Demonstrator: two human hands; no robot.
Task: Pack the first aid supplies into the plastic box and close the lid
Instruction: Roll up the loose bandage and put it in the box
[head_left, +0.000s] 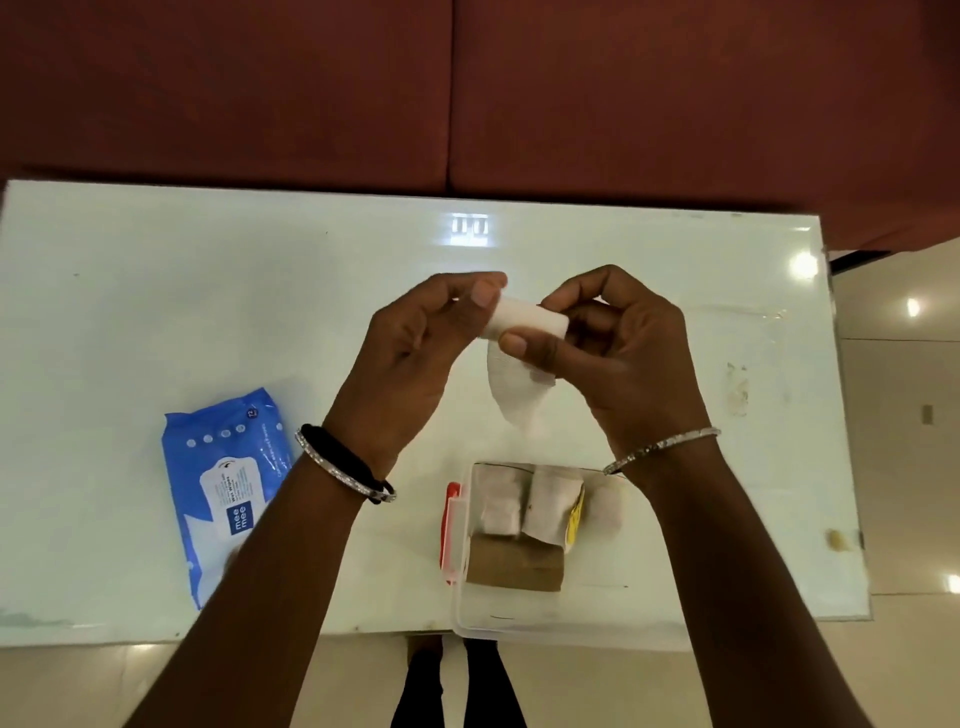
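Both hands hold a white gauze bandage roll (524, 319) above the middle of the table; a loose tail of gauze hangs down from it. My left hand (415, 353) pinches its left end, and my right hand (613, 348) grips its right end with thumb on the front. Below them the clear plastic box (467, 608) stands open at the table's near edge, partly hidden by my right forearm. Inside lie white bandage rolls (519, 501), a brown roll (514, 564) and something yellow (575, 517). A red clasp (448, 525) is on the box's left side.
A blue pack of wet wipes (223, 483) lies on the white glass table (208, 291) to the left, partly under my left forearm. A small yellowish bit (837, 540) sits near the right edge. A dark red sofa (467, 88) stands beyond the table.
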